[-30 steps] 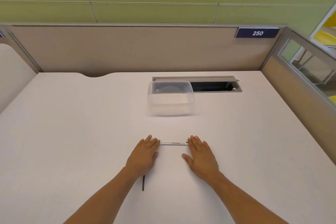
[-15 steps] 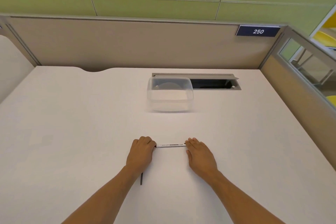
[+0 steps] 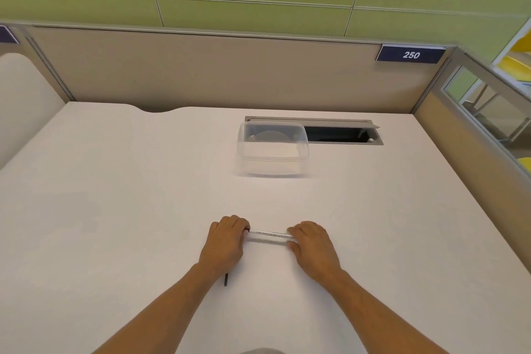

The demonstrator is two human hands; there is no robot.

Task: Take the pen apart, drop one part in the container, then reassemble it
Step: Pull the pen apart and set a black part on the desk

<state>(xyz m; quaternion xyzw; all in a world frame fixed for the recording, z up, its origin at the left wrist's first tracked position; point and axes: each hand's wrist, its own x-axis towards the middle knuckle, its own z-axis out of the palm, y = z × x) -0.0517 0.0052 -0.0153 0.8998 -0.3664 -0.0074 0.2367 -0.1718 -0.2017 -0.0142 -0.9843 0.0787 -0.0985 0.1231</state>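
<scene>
Just slim translucent pen (image 3: 270,235); clear container (image 3: 273,164)

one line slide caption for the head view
Both hands, left and right, grip the ends of a white pen before a clear container.

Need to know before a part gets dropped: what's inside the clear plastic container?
The clear plastic container looks empty: only its pale bottom and the grey desk hatch behind show through. Glare blurs the near wall, so something tiny could be missed.
</scene>
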